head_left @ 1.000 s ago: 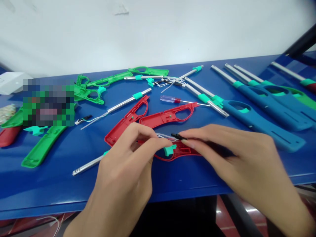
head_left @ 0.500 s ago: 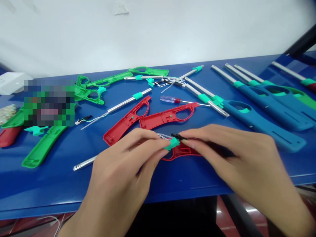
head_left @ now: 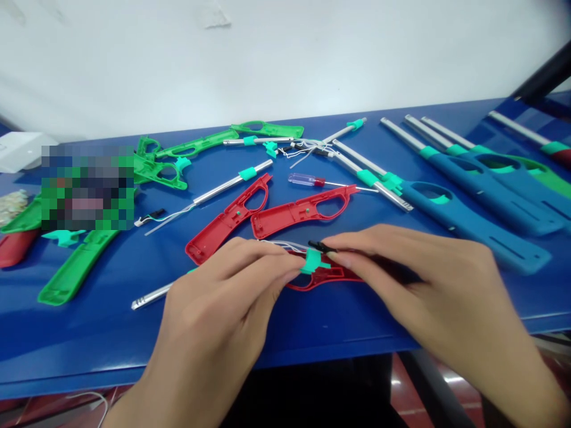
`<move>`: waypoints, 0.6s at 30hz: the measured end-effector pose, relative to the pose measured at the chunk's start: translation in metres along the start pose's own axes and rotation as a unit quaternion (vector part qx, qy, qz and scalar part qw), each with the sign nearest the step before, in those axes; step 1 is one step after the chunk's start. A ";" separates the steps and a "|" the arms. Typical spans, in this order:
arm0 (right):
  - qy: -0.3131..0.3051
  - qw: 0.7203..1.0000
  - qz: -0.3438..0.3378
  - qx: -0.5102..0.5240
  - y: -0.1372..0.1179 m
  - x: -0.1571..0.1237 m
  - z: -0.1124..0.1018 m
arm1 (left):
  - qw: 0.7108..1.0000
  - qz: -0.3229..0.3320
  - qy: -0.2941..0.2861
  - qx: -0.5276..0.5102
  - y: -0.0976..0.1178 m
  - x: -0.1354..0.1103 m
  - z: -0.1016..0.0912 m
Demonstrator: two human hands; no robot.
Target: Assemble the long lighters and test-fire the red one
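Note:
My left hand [head_left: 218, 297] is closed, pinching a small teal plastic trigger [head_left: 313, 261] between thumb and fingertips. In the fingertips of my right hand [head_left: 428, 285] is a small black igniter [head_left: 320, 246], with thin white wires [head_left: 285, 244] running from it toward the left. The trigger is just below the igniter; whether they touch I cannot tell. Under both hands lies a red lighter shell half [head_left: 303, 286], partly covered. A metal tube [head_left: 151, 295] sticks out left of my left hand. Two more red shell halves [head_left: 226, 221] lie just beyond.
A screwdriver [head_left: 307, 180] lies behind the red halves. Blue lighters [head_left: 473, 220] with metal tubes occupy the right. Green shell halves [head_left: 84, 261] lie left, near a pixelated patch. Loose tubes with wires [head_left: 312, 145] are at the back, before a white wall [head_left: 285, 59].
The teal trigger has turned in my left fingers and shows more of itself. My left fingertips have drawn slightly left, uncovering more wire. My right hand is nearly still.

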State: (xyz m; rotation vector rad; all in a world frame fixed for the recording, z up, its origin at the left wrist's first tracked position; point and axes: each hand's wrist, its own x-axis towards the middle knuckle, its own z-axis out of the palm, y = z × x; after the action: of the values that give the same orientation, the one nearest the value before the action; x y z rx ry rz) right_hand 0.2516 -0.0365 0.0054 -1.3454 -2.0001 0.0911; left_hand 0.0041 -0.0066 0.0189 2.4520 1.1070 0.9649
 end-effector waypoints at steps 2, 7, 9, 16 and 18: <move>0.001 1.000 0.000 -0.002 0.000 0.000 0.000 | 1.000 0.000 0.002 -0.002 0.001 -0.001 0.001; 0.005 1.000 -0.004 0.002 0.001 0.000 0.000 | 0.999 -0.028 0.020 -0.006 0.007 0.001 0.004; 0.004 1.000 -0.005 0.000 0.002 0.000 -0.001 | 0.998 -0.045 0.023 -0.029 0.009 0.003 0.003; 0.008 1.000 -0.004 -0.012 0.002 0.002 -0.001 | 0.992 -0.092 -0.005 -0.085 0.008 0.010 0.004; 0.007 1.000 -0.003 -0.015 0.002 0.002 0.000 | 0.992 -0.093 -0.005 -0.082 0.007 0.011 0.005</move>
State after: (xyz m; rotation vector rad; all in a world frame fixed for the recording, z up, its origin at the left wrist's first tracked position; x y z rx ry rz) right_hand 0.2525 -0.0342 0.0057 -1.3563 -2.0004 0.0486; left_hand 0.0168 -0.0025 0.0237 2.1780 1.1800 0.9450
